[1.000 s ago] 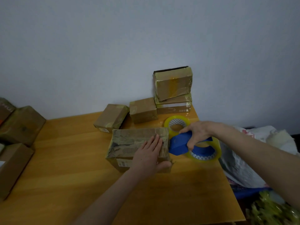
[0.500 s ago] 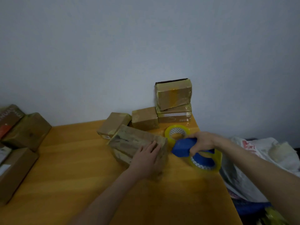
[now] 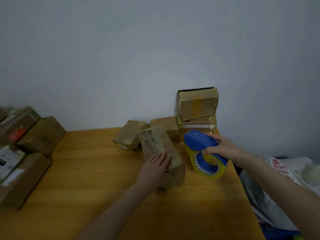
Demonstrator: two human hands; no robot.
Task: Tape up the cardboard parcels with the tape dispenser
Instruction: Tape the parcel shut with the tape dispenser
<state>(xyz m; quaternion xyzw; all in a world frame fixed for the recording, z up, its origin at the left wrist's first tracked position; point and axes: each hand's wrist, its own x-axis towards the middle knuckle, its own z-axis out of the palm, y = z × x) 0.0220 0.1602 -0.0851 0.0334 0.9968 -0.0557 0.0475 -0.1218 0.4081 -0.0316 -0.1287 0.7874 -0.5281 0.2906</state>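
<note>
On the wooden table [image 3: 86,170], as the head camera sees it, a brown cardboard parcel [image 3: 160,146] lies near the middle, its long side running away from the person and its far end just in front of two smaller boxes [image 3: 129,135]. The left hand [image 3: 154,170] rests on its near end with fingers straight and flat, pressing down. Just to the right, apart from the parcel, the right hand [image 3: 222,148] has fingers and thumb curled round the blue tape dispenser [image 3: 199,141]. Its yellowish roll [image 3: 207,168] hangs low, and I cannot tell whether it touches the table.

The parcel looks light and fairly stiff, though creased and patched with old tape. It may slide on the smooth wood and dent under a hard push. A flat palm on top, clear of the seam, seems the right hold. The dispenser is best held by its blue body, as it is now.

Dim light makes much hard to read: no loose tape end or cutting edge can be made out. The parcel's far side and underside are hidden. A taped stack [image 3: 197,108] stands by the wall. More cartons [image 3: 34,135] at the left edge are cut off, and a white plastic bag [image 3: 277,172] at the right is partly out of frame.
</note>
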